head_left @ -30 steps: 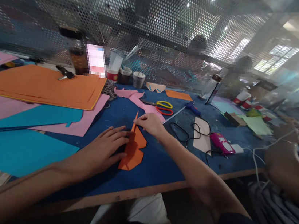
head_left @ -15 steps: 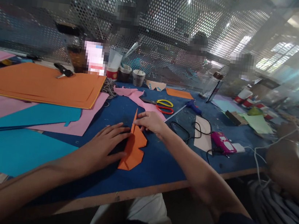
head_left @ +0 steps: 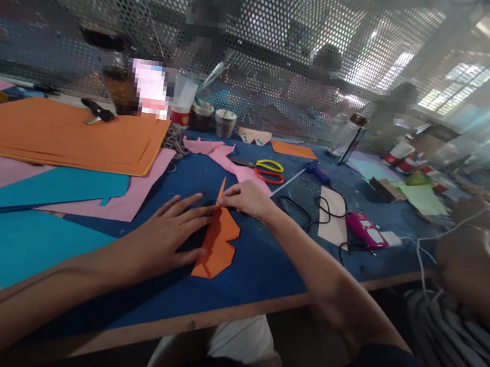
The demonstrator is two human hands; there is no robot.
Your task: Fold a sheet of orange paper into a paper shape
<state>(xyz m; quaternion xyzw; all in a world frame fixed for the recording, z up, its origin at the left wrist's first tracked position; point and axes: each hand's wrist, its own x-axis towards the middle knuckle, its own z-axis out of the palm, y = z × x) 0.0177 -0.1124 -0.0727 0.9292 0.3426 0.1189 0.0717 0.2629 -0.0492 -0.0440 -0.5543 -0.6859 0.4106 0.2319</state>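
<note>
An orange paper piece [head_left: 220,243] with a notched right edge lies on the blue tabletop [head_left: 260,276], its upper left strip folded up. My left hand [head_left: 170,231] rests flat with spread fingers on the table, fingertips touching the paper's left edge. Thumb and fingers of my right hand [head_left: 245,200] are pinched on the folded strip near its top. Beyond them lie scissors [head_left: 269,171] with yellow and red handles, on pink paper [head_left: 246,177].
Orange sheets [head_left: 62,132] with keys, and blue paper [head_left: 29,245], cover the left. Behind stand cups [head_left: 224,123] and a phone. A glue gun [head_left: 317,171], black cable and magenta device [head_left: 366,231] lie right. Another person's arm is at far right.
My left hand's fingers have spread slightly wider beside the orange paper. My right hand's fingers have drawn closer together at the strip. The view has shifted slightly.
</note>
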